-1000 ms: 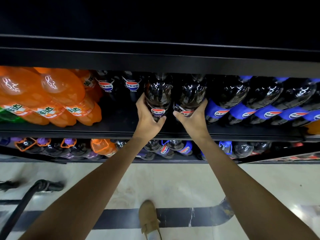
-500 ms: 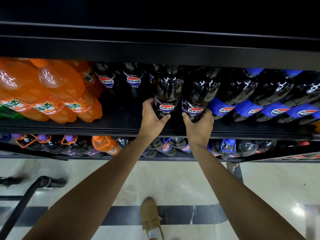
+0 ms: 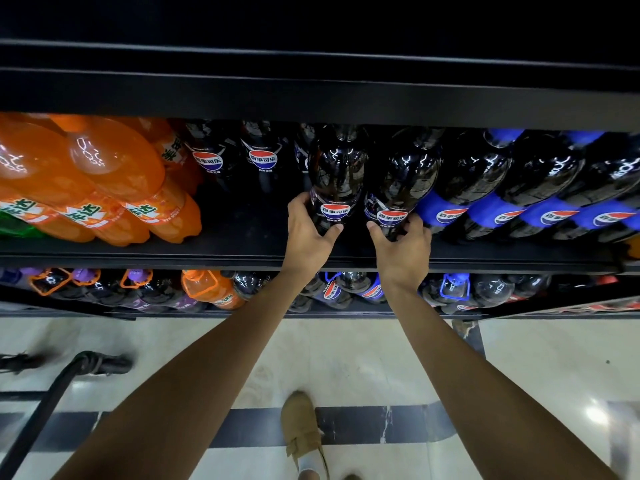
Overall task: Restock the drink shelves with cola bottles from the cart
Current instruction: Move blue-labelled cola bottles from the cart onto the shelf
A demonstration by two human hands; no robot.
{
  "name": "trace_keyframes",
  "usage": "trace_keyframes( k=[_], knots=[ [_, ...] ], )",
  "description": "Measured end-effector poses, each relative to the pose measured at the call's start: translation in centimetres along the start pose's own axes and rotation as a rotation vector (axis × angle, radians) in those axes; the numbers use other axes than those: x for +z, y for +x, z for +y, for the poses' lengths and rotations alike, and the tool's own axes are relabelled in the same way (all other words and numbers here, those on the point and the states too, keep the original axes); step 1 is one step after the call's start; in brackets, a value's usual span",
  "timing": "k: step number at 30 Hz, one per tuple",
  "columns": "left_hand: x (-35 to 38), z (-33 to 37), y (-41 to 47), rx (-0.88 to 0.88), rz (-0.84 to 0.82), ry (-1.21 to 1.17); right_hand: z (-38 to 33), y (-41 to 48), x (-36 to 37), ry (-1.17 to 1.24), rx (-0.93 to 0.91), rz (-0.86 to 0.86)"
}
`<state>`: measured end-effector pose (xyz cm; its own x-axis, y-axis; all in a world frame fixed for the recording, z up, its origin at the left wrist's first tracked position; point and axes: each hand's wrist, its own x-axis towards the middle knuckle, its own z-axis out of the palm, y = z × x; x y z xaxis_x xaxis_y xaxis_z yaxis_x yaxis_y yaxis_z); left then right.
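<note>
- Your left hand (image 3: 308, 233) grips a dark black-label plastic cola bottle (image 3: 337, 174), your right hand (image 3: 401, 247) its twin (image 3: 403, 174).
- Blue-label cola bottles (image 3: 485, 181) crowd the right; orange soda bottles (image 3: 114, 168) stand left.

Single view, from a wide-angle camera worn on the head. Facing forward and steeply down, square on to the front of the drink shelf (image 3: 242, 242), close enough for the left forearm (image 3: 194, 393) and right forearm (image 3: 460, 375) to span from the lower corners up to it. Upper shelf edge (image 3: 311, 98) bowed across the top; lower shelf (image 3: 242, 312) banding the middle; floor (image 3: 346, 358), shoe (image 3: 301, 427) and cart handle (image 3: 52, 393) along the bottom, directly underfoot.
</note>
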<state>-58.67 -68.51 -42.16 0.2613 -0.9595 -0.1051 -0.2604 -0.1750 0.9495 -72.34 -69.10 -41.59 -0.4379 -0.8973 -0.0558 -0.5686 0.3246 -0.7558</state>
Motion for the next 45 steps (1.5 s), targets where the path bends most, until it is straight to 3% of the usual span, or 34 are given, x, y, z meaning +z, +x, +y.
trace_keyframes(
  k=[6, 10, 15, 18, 21, 29, 37, 45],
  knots=[
    [0.2, 0.2, -0.3, -0.03, 0.035, 0.036, -0.2, -0.1, -0.2, -0.028, 0.006, -0.021],
    [-0.1, 0.5, -0.8, -0.068, 0.041, 0.184, -0.3, -0.4, -0.8, -0.027, -0.002, -0.086],
    [-1.5, 0.6, -3.1, -0.127, -0.068, 0.687, 0.7, -2.0, -2.3, -0.234, -0.091, -0.236],
    [-3.2, 0.9, -5.2, -0.013, -0.193, 1.078, 1.0, -3.3, -3.8, -0.418, -0.21, -0.383],
    [-4.8, 1.9, -7.8, 0.065, -0.215, 1.256, 0.6, -5.3, -5.4, -0.582, -0.357, -0.441],
    [-11.3, 6.7, -16.4, 0.013, -0.231, 1.344, -4.6, -12.8, -9.7, -0.803, -0.67, -0.635],
    [-22.7, 12.6, -25.3, -0.089, -0.093, 1.326, -13.8, -21.2, -13.0, -0.769, -0.919, -0.719],
    [-34.9, 15.5, -33.6, -0.243, 0.068, 1.294, -25.1, -31.2, -10.8, -0.738, -1.251, -0.786]
  ],
)
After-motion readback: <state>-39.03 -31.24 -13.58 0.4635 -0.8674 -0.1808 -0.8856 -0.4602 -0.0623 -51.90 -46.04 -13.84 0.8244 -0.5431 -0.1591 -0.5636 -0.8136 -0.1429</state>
